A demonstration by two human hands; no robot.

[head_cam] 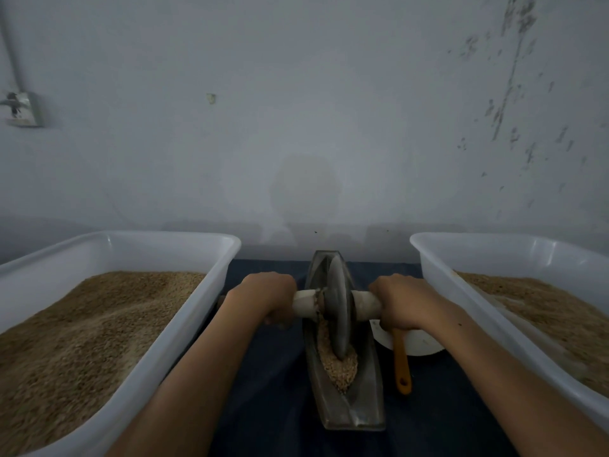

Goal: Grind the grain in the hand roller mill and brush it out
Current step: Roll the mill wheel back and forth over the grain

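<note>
A dark boat-shaped metal trough [369, 397] lies lengthwise on the dark cloth in the middle. A grey disc wheel [337, 311] stands upright in it on a pale wooden axle [364, 303]. Brown grain [339, 364] is heaped in the trough just in front of the wheel. My left hand [267, 296] grips the axle's left end and my right hand [403, 300] grips its right end. An orange-handled brush [402, 364] lies to the right of the trough, its head hidden under my right wrist.
A white plastic tub [211, 285] of grain fills the left side; a second tub [438, 275] of grain stands on the right. A white bowl [425, 344] sits between the trough and the right tub. A grey wall rises close behind.
</note>
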